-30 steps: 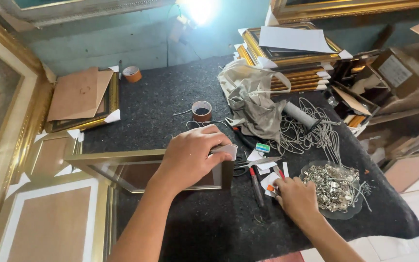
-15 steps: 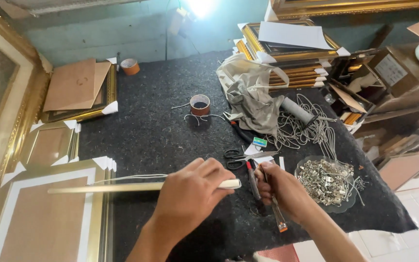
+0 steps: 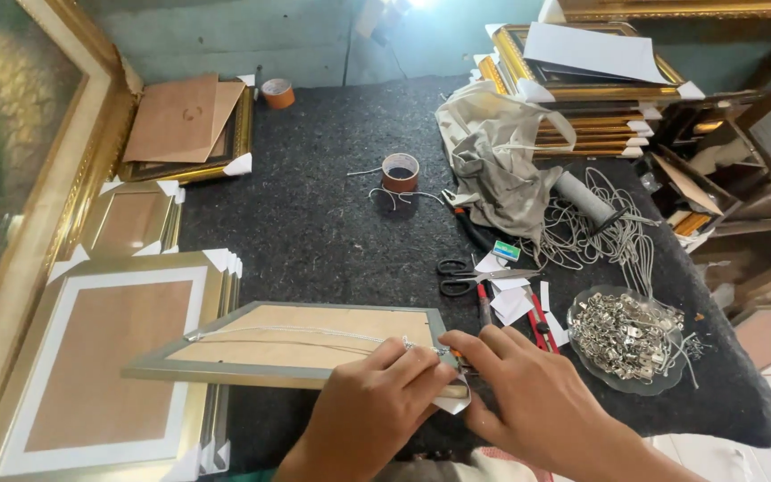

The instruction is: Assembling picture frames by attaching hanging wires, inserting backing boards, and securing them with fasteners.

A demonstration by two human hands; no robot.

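Observation:
A small picture frame [image 3: 252,355] with a grey-green rim lies back side up, tilted, over the dark felt table [image 3: 314,223]. A thin wire [image 3: 269,332] runs across its brown backing. My left hand [image 3: 377,406] grips the frame's right end from below. Pressed against it, my right hand [image 3: 528,393] has its fingertips on the same right corner, where the wire ends. What is between the fingers is hidden.
A stack of silver frames [image 3: 109,357] lies at the left, beside a large gold frame [image 3: 11,178]. Scissors [image 3: 466,277], red-handled tools [image 3: 542,321], a glass dish of metal hangers [image 3: 626,335], a tape roll [image 3: 401,171], coiled cord [image 3: 600,236], grey cloth [image 3: 493,161] and stacked gold frames [image 3: 582,98] fill the right.
The frame was lifted edge-on and now shows its back with the wire. My right hand left the tools by the scissors and came to the frame's right corner beside my left hand.

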